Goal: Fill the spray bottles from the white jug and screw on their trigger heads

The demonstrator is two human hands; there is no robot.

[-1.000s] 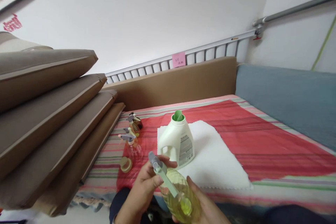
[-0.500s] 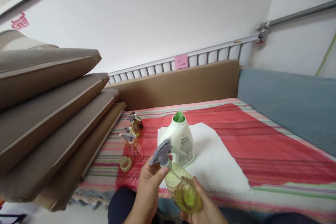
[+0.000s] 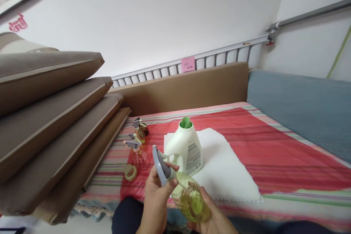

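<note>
A clear spray bottle (image 3: 189,197) with yellow-green liquid in its lower part lies tilted between my hands. My left hand (image 3: 157,193) is closed around its neck, just below the grey trigger head (image 3: 161,166). Wrapped round the bottle's body from below and the right is my right hand (image 3: 215,215); some of its fingers are hidden by the bottle. Right behind stands a large white jug (image 3: 182,150), upright and uncapped, with a green spout in its mouth. The jug rests on a white cloth (image 3: 233,179).
Several spray bottles (image 3: 139,150) stand to the left on a red sheet (image 3: 263,142), near a round beige cap (image 3: 129,172). Stacked brown cushions (image 3: 63,117) rise along the left side. A brown bolster (image 3: 192,87) and a blue cushion (image 3: 296,106) border the back and right.
The trigger head has turned about the bottle's neck, its nozzle swinging to the left and away. My left fingers have shifted with it, while my right hand keeps its hold on the body.
</note>
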